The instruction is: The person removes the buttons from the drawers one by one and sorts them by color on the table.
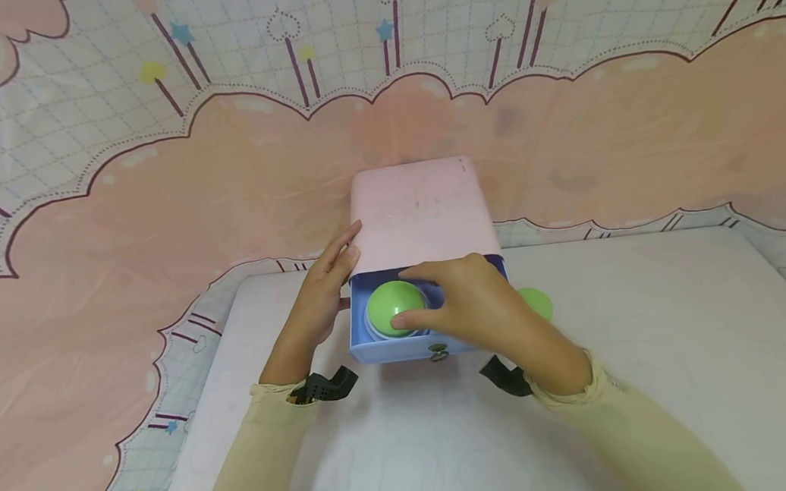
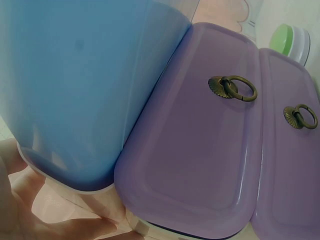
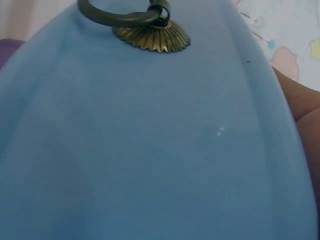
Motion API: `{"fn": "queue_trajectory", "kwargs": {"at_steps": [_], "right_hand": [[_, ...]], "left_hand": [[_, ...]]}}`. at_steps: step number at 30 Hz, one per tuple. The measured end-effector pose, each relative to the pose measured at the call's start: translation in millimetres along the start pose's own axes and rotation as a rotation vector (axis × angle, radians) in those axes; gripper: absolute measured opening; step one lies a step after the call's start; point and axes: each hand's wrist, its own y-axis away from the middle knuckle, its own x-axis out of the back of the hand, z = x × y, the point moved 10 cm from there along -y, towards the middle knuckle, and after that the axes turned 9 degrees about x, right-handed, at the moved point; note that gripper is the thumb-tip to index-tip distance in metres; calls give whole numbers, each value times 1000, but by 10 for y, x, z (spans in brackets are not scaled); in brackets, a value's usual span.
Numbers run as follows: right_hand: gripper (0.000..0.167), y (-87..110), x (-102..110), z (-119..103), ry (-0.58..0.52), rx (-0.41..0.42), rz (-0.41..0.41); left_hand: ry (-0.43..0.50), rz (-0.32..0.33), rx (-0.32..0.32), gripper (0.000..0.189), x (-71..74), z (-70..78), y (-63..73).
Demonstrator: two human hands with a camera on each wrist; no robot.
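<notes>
Green-lidded tub [image 1: 394, 303] sits gripped within right hand [image 1: 475, 300]; outstretched left hand [image 1: 318, 299] touches cabinet [image 1: 421, 213].

jar [image 1: 390, 297] in drawer [image 1: 387, 350] | second jar [image 1: 539, 300] right of cabinet [image 1: 425, 213], apparently on table [image 1: 680, 332]

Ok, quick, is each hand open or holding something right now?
Left hand: open, against the boxy pink-topped drawer unit.
Right hand: at the round, green-lidded container; can't tell if it's gripping.
</notes>
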Motion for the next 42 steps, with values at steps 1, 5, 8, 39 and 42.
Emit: {"fn": "queue_trajectory", "kwargs": {"at_steps": [1,5,8,39,42], "right_hand": [[64,-20,-21,-4,1,-5,-13],[65,-102,-97,-15,12,-20,-57],[66,-153,-163,-10,16,-37,-91],[64,-222,-302,3,21,-73,-192],[63,-218,-275,13,29,-71,-181]], "left_hand": [[1,-1,1,50,0,-1,1],[0,-3,1,50,6,-1,6],[3,-7,1,50,5,4,10],[-1,-4,9,49,-10,30,31],[-5,2,8,49,-8,33,31]]}}
